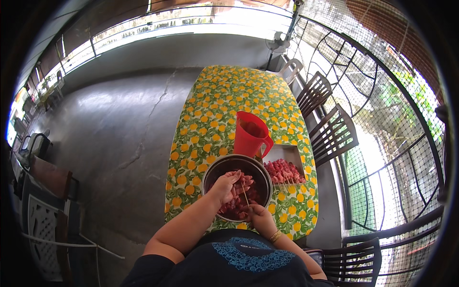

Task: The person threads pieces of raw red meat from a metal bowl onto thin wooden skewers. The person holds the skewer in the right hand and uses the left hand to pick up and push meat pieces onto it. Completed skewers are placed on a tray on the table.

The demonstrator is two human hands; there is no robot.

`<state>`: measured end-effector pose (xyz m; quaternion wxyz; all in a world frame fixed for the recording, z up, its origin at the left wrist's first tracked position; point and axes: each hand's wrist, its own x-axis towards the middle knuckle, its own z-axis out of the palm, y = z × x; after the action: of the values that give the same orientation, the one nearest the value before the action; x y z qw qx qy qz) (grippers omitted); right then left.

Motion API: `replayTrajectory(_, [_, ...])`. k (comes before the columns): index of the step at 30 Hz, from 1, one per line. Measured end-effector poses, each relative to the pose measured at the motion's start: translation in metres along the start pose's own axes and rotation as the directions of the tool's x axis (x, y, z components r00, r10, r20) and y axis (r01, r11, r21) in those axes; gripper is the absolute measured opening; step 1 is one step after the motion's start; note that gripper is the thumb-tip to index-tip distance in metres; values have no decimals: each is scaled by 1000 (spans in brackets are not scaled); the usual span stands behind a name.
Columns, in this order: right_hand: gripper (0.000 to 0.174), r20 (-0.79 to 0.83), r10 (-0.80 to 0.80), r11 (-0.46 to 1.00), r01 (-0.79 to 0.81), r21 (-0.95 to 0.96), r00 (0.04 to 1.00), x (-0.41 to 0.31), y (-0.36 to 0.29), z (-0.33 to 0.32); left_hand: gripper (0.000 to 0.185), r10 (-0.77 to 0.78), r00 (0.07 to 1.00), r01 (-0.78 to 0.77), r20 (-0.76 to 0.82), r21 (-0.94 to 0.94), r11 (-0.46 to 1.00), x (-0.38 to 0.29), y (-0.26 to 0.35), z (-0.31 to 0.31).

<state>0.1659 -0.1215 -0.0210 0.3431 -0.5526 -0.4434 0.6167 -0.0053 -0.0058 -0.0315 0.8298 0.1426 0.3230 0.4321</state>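
A steel bowl point(207, 179) of raw red meat pieces point(229, 208) stands at the near end of the table. Over it, my left hand point(226, 187) grips a piece of raw meat point(246, 180). My right hand point(261, 219), at the bowl's near right rim, pinches the lower part of a thin wooden skewer point(246, 197). The skewer's upper end reaches the meat at my left fingers; its tip is hidden. Right of the bowl, a shallow tray point(285, 150) holds several skewers of raw meat point(283, 171), their sticks pointing towards me.
A red plastic pitcher point(247, 138) rises just behind the bowl. The table point(215, 104) wears a fruit-print cover. Dark slatted chairs point(333, 134) line its right side, before a metal grille with netting point(383, 143). A fan point(277, 43) stands beyond the far end.
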Motion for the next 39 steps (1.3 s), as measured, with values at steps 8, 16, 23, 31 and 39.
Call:
replayTrajectory(8, [22, -48, -37, 999, 38, 6, 998, -4, -13, -2, 12, 31, 999, -28, 26, -109, 994, -7, 2, -21])
replayTrajectory(16, [18, -40, -241, 942, 224, -250, 970, -5, -9, -1, 12, 231, 970, -236, -71, -75, 969, -12, 14, -8])
replayTrajectory(23, [16, -59, -268, 902, 229, -365, 962, -11, -18, -4, 14, 330, 944, -321, -22, 178, 930, -19, 18, 8])
replayTrajectory(31, [12, -91, -401, 744, 267, -612, 911, -12, -14, -9, 15, 185, 983, -180, -21, 141, 973, -27, 29, 16])
replayTrajectory(39, [13, -66, -562, 549, 312, -775, 825, -18, -16, -10, 20, 383, 902, -428, 197, 519, 740, -22, 18, 15])
